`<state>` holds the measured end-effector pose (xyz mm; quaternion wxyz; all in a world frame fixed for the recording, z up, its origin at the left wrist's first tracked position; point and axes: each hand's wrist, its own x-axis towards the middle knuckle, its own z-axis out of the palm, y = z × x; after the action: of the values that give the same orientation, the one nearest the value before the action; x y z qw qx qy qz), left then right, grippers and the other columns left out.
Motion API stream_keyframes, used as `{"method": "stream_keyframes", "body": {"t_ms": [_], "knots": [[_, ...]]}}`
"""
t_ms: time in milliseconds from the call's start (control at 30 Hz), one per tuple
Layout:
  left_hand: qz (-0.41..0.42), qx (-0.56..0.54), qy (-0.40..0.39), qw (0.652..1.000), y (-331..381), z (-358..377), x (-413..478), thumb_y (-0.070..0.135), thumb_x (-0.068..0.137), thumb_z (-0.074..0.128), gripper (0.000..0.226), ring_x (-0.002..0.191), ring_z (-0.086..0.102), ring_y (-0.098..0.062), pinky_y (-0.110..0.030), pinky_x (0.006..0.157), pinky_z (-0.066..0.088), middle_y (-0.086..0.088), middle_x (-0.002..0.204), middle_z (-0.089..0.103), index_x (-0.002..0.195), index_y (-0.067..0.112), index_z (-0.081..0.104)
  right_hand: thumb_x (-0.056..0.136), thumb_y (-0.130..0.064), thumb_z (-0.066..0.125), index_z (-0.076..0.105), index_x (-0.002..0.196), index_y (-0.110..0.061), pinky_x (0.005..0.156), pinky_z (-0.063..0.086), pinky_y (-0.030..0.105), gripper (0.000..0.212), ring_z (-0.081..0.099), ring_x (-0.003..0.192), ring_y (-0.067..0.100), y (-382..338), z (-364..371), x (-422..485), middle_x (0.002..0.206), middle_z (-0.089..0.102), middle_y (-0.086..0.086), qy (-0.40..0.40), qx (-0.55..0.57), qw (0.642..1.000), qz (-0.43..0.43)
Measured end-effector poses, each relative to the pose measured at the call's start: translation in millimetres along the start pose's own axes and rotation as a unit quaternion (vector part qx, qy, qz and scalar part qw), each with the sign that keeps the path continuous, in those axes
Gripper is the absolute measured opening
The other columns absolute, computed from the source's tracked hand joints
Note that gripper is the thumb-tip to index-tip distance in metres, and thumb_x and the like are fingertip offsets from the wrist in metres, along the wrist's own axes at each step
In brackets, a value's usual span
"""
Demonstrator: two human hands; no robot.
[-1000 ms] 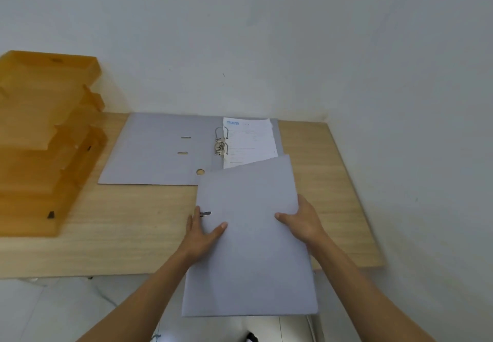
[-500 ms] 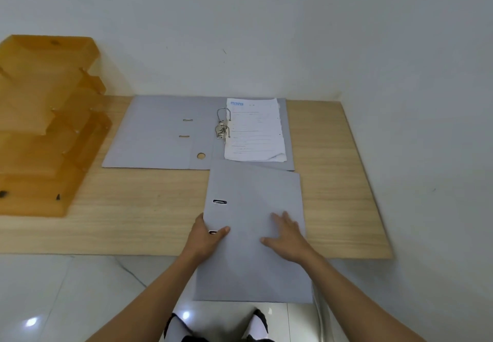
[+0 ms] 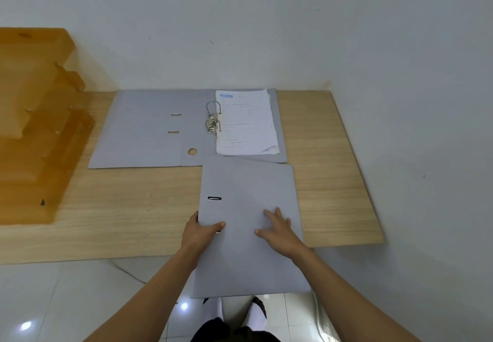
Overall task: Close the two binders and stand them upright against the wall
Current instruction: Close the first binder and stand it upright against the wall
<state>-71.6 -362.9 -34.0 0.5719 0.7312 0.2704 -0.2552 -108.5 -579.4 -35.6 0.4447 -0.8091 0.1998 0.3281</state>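
A closed grey binder (image 3: 248,189) lies flat at the table's front edge and hangs over it toward me. My left hand (image 3: 200,232) grips its spine side, thumb on the cover. My right hand (image 3: 280,232) rests flat on the cover with fingers spread. Behind it, a second grey binder (image 3: 149,133) lies open against the wall, its metal ring mechanism (image 3: 213,121) up and white printed pages (image 3: 245,123) on its right half. The near binder's far corner overlaps the open one's front edge.
An orange wooden stepped tray rack (image 3: 34,128) fills the table's left side. The light wood table (image 3: 128,208) meets a white wall (image 3: 240,35) behind and another wall on the right. Below the front edge are white floor tiles and my feet.
The near binder's cover has come down from a raised angle to lie flat and closed. My right hand shifted from the cover's right edge to rest flat on top.
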Motion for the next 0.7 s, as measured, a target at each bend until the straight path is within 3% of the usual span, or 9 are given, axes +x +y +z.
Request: {"method": "stream_keyframes", "body": {"t_ms": [100, 167, 233, 267, 367, 467, 567, 700], "knots": [[-0.061, -0.08, -0.015, 0.995, 19.6, -7.1, -2.1, 0.04, 0.082, 0.077, 0.041, 0.081, 0.071, -0.025, -0.035, 0.073, 0.055, -0.01, 0.103, 0.076, 0.109, 0.01, 0.07, 0.099, -0.045, 0.052, 0.016, 0.162, -0.026, 0.126, -0.001, 0.051, 0.075, -0.023, 0.154, 0.034, -7.3, 11.0, -7.5, 0.171, -0.013, -0.002, 0.007, 0.036, 0.999, 0.01], [-0.108, -0.097, -0.045, 0.988, 33.2, -8.5, -10.4, 0.058, 0.087, 0.062, 0.052, 0.073, 0.062, -0.023, -0.034, 0.07, 0.048, -0.006, 0.086, 0.068, 0.105, 0.01, 0.069, 0.1, -0.051, 0.046, 0.013, 0.162, -0.028, 0.125, -0.002, 0.053, 0.074, -0.022, 0.154, 0.032, -14.6, 18.3, -14.0, 0.171, -0.014, -0.003, 0.027, 0.063, 0.997, 0.022], [-0.124, -0.114, -0.104, 0.98, 41.5, -5.3, -17.4, 0.068, 0.089, 0.05, 0.077, 0.069, 0.058, -0.022, -0.033, 0.065, 0.045, -0.006, 0.079, 0.064, 0.126, 0.002, 0.065, 0.1, -0.058, 0.038, 0.007, 0.161, -0.033, 0.124, -0.001, 0.058, 0.073, -0.02, 0.155, 0.029, -24.0, 19.5, -20.2, 0.17, -0.014, -0.006, 0.062, 0.093, 0.993, 0.026], [-0.124, -0.132, -0.154, 0.971, 46.9, -1.7, -22.8, 0.071, 0.088, 0.048, 0.089, 0.074, 0.064, -0.025, -0.033, 0.066, 0.047, -0.01, 0.087, 0.071, 0.135, -0.003, 0.057, 0.101, -0.059, 0.033, 0.005, 0.161, -0.034, 0.124, -0.001, 0.06, 0.072, -0.019, 0.156, 0.027, -28.7, 17.9, -22.3, 0.17, -0.013, -0.008, 0.083, 0.106, 0.991, 0.026], [-0.092, -0.182, -0.301, 0.932, 66.3, 14.8, -34.5, 0.067, 0.093, 0.042, 0.065, 0.106, 0.074, -0.029, -0.042, 0.085, 0.056, -0.012, 0.122, 0.075, 0.124, 0.018, 0.072, 0.101, -0.061, 0.024, 0.003, 0.161, -0.034, 0.124, -0.003, 0.058, 0.069, -0.01, 0.158, 0.024, -44.2, 11.9, -32.4, 0.171, -0.006, -0.009, 0.151, 0.122, 0.981, 0.016], [-0.064, -0.142, -0.397, 0.904, 96.7, 33.4, -45.2, 0.062, 0.092, 0.052, 0.057, 0.119, 0.068, -0.028, -0.048, 0.108, 0.047, -0.01, 0.127, 0.072, 0.127, 0.021, 0.071, 0.092, -0.076, 0.019, 0.014, 0.16, -0.039, 0.125, 0.007, 0.056, 0.078, 0.01, 0.158, 0.021, -51.8, 0.5, -39.7, 0.169, 0.015, -0.012, 0.245, 0.173, 0.954, -0.004], [-0.022, -0.071, -0.436, 0.897, 122.8, 53.3, -51.4, 0.056, 0.089, 0.063, 0.052, 0.118, 0.069, -0.025, -0.046, 0.109, 0.048, -0.007, 0.125, 0.074, 0.128, 0.021, 0.069, 0.074, -0.095, 0.025, 0.038, 0.149, -0.05, 0.121, 0.03, 0.05, 0.089, 0.042, 0.146, 0.014, -49.6, -22.4, -44.6, 0.156, 0.046, -0.013, 0.276, 0.294, 0.914, -0.042], [0.042, -0.016, -0.481, 0.876, 153.1, 78.0, -55.2, 0.047, 0.088, 0.069, 0.051, 0.121, 0.067, -0.021, -0.044, 0.108, 0.05, -0.001, 0.127, 0.073, 0.133, 0.025, 0.063, 0.081, -0.086, 0.037, 0.035, 0.152, -0.047, 0.12, 0.034, 0.043, 0.081, 0.044, 0.142, 0.004, -69.4, -62.7, -74.0, 0.157, 0.043, -0.019, 0.314, 0.299, 0.891, -0.136]]}}
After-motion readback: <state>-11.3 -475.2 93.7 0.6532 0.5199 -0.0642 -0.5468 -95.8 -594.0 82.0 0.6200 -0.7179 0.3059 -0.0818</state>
